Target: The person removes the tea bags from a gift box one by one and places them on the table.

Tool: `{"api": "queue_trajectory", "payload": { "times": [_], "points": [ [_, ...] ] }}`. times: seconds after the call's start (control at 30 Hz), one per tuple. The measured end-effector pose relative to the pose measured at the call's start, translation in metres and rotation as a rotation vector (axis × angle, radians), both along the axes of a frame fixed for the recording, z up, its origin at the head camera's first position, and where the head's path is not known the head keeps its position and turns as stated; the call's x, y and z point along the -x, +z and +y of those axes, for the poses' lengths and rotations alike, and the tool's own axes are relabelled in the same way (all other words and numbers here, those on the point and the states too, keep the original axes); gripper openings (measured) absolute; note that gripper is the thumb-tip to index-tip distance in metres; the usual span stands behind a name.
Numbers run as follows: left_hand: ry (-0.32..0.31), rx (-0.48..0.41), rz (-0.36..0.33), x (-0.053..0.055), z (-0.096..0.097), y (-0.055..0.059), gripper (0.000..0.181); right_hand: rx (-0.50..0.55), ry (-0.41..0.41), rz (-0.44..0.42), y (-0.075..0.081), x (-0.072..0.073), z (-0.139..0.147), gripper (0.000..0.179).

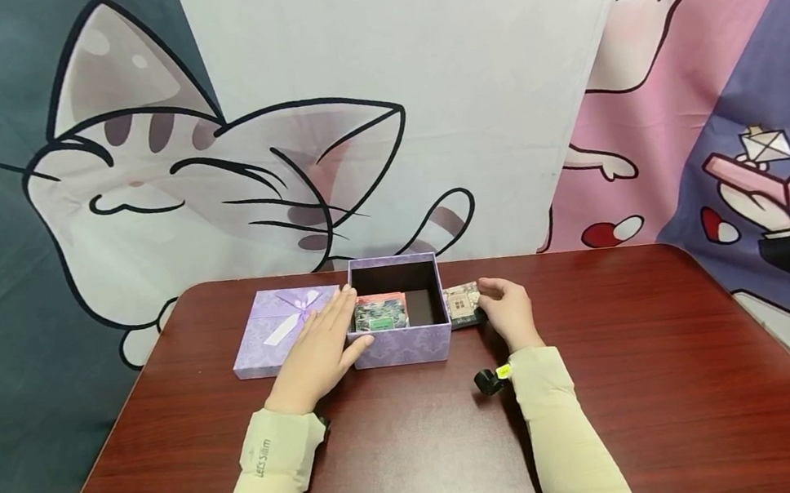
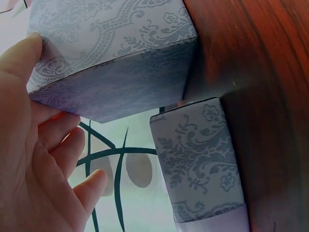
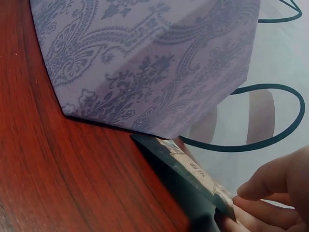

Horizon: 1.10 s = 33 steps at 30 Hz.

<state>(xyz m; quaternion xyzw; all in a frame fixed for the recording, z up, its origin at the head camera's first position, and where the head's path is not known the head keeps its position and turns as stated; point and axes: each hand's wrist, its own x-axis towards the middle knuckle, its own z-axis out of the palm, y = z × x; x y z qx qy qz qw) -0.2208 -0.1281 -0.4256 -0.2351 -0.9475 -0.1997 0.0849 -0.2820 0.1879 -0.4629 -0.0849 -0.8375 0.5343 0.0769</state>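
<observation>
A purple patterned box [image 1: 403,347] stands uncovered in the head view, its inside dark. A stack of small printed packets [image 1: 381,314] lies in its left part. My left hand [image 1: 314,353] rests against the box's left side, fingers extended and spread; its thumb [image 2: 30,50] touches the front face in the left wrist view. My right hand [image 1: 510,310] pinches the edge of a flat printed packet [image 1: 461,302] with a small house picture, just right of the box. In the right wrist view, this packet [image 3: 193,169] is tilted, its near edge above the table.
The matching purple lid [image 1: 253,353], with a pale ribbon bow, lies left of the box, partly behind my left hand. A brown wooden table [image 1: 421,457] carries everything. A cartoon cat cloth [image 1: 476,64] hangs behind the table's far edge.
</observation>
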Motion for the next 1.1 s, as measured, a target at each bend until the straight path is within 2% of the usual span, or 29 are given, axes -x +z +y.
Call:
{"api": "queue_trajectory", "payload": {
  "times": [0.3, 0.57, 0.93, 1.1],
  "points": [
    [0.001, 0.003, -0.008, -0.001, 0.000, 0.001, 0.076, -0.073, -0.009, 0.022, 0.010, -0.004, -0.001, 0.032],
    [0.001, 0.003, -0.008, -0.001, 0.000, 0.001, 0.076, -0.118, -0.010, 0.158, 0.033, -0.013, -0.011, 0.024],
    [0.003, 0.007, -0.006, 0.000, -0.001, 0.001, 0.076, -0.032, 0.045, 0.291, 0.068, -0.029, -0.032, 0.019],
    [-0.001, 0.004, -0.004, 0.000, -0.001, 0.001, 0.076, -0.011, 0.088, 0.337, 0.076, -0.038, -0.044, 0.016]
  ]
}}
